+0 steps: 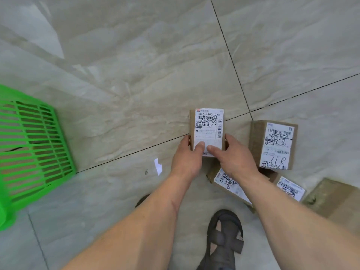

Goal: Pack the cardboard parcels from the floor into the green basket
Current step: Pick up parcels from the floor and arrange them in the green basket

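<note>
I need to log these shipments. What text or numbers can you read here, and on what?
"507 G203 D24": printed on the label of the held parcel, gripped by the left hand and right hand; scrawl over it unreadable.
"2118", uncertain: handwritten on the upright parcel; its print is too small.
Labels on the two lying parcels: blurred, unreadable.

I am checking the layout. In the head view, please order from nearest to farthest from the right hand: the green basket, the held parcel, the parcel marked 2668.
1. Held parcel: in the right hand grip.
2. Parcel marked 2668: just right, on floor.
3. Green basket: far left.
</note>
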